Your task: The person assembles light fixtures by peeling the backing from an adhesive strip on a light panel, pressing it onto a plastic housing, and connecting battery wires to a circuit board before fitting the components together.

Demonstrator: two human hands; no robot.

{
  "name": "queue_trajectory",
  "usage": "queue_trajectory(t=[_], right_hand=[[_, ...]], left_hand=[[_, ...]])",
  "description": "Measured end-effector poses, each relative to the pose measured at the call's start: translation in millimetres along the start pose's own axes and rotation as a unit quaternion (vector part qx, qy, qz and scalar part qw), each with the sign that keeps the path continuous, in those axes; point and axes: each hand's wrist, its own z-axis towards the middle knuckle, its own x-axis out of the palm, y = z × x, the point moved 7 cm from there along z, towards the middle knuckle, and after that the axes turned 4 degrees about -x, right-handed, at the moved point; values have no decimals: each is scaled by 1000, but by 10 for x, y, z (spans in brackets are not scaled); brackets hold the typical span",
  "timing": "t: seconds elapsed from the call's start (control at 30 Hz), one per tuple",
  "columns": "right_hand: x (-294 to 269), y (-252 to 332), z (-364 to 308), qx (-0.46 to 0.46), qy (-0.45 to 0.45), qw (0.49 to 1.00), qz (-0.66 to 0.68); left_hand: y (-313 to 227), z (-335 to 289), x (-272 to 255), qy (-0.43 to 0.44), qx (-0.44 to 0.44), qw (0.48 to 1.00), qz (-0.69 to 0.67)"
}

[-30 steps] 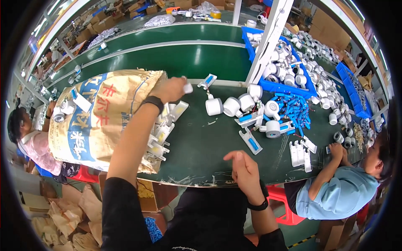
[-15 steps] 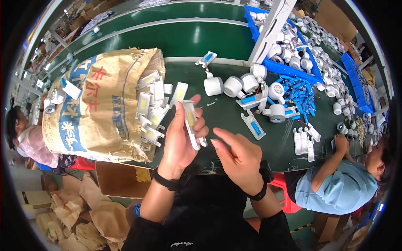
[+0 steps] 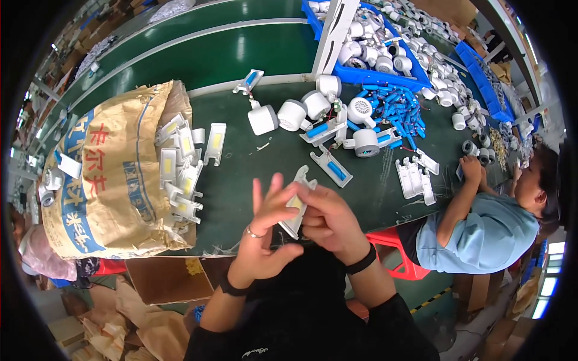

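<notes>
A white plastic casing with a yellow strip (image 3: 292,225) is tilted in front of my body above the table. My right hand (image 3: 333,221) pinches its edge between thumb and fingers. Beside it my left hand (image 3: 260,240) has spread fingers, with one fingertip overlapping the casing; whether it touches cannot be made out. Similar white casings (image 3: 188,144) spill from the mouth of a brown sack (image 3: 108,180) on the left, and one single casing (image 3: 215,144) lies just right of them. Beyond my hands lies an open casing with a blue cylinder (image 3: 331,166).
White round fan-like heads (image 3: 262,119) and a heap of blue cylinders (image 3: 397,111) lie on the dark green table (image 3: 241,174). A blue crate (image 3: 379,77) full of white heads stands behind. Stacked white casings (image 3: 412,180) lie near a seated person (image 3: 481,222) at right.
The casing has passed from my left hand to my right, moving slightly right and nearer. My left fingers have spread apart. The view has turned, shifting the table contents leftward.
</notes>
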Motion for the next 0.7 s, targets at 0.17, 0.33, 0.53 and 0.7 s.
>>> queue_trajectory(t=[0.17,0.33,0.53,0.7], right_hand=[[23,218,-26,-126,-1,891,-437],[185,373,-151,-325,-197,761,-525],[391,252,-437,-469,-32,560,-683],[472,217,-363,-478,-5,541,-692]], left_hand=[[445,16,117,-85,-320,891,-312],[501,38,284,-141,-352,802,-463],[613,66,89,-210,-312,787,-489],[549,56,82,-204,-306,809,-459]])
